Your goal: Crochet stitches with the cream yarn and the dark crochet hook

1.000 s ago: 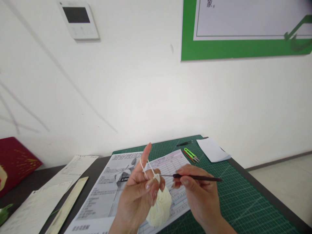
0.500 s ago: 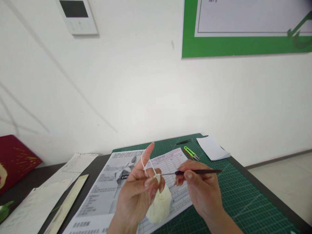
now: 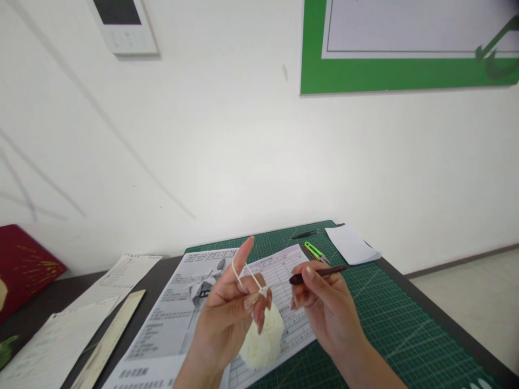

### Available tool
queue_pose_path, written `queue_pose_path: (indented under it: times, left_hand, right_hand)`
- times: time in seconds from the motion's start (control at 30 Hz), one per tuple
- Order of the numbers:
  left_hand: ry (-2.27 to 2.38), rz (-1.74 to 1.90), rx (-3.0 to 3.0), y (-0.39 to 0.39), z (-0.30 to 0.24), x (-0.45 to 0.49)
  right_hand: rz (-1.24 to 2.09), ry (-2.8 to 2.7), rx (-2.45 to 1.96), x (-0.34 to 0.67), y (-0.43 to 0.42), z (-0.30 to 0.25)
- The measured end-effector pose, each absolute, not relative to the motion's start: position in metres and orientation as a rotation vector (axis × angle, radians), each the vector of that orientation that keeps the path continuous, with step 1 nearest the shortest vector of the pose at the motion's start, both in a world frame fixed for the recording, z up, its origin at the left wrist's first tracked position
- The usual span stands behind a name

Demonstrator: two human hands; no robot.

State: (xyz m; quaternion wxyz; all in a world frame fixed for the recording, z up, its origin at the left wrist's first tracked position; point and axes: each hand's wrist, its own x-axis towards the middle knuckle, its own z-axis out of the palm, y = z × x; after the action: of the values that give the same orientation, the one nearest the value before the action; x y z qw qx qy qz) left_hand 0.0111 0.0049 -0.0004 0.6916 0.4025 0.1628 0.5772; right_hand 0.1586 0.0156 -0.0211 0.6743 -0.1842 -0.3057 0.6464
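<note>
My left hand (image 3: 231,308) pinches a small piece of cream crochet work (image 3: 264,292) between thumb and fingers. A strand of cream yarn (image 3: 254,277) loops round its raised index finger and runs down to the pinch. My right hand (image 3: 326,302) grips a crochet hook (image 3: 318,274) by its dark brown handle, pen-fashion. The thin metal shaft points left toward the crochet work; whether its tip touches the loop is hard to make out. Below and behind the left fingers sits a pale yellow ball of yarn (image 3: 263,343), partly covered by the hand.
A green cutting mat (image 3: 405,324) carries printed sheets (image 3: 162,329), a lined form (image 3: 298,337), green thread snips (image 3: 314,251), a dark slim tool (image 3: 305,234) and white paper (image 3: 351,243). Leftward lie a ruler (image 3: 109,340), handwritten pages (image 3: 68,346) and a dark red item (image 3: 24,270). A wall stands behind.
The crochet hook's handle has tilted, its back end rising and swinging inward as my right hand turned. My left hand keeps its pinch and raised finger. The view has shifted slightly.
</note>
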Motion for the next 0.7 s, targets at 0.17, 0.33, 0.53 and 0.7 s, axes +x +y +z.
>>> queue_pose_path:
  times: [0.17, 0.33, 0.53, 0.7]
  left_hand:
    - [0.390, 1.317, 0.994, 0.003, -0.003, 0.010]
    - [0.391, 1.398, 1.129, 0.003, -0.007, 0.012]
    - [0.505, 1.603, 1.486, 0.004, -0.010, 0.013]
    - [0.612, 1.631, 1.757, 0.002, -0.011, 0.008]
  right_hand:
    - [1.580, -0.614, -0.347, 0.158, 0.018, -0.023]
    - [1.692, -0.515, -0.336, 0.157, 0.020, -0.027]
    - [1.759, -0.456, -0.337, 0.155, 0.023, -0.030]
    - [1.785, -0.452, -0.327, 0.153, 0.024, -0.033]
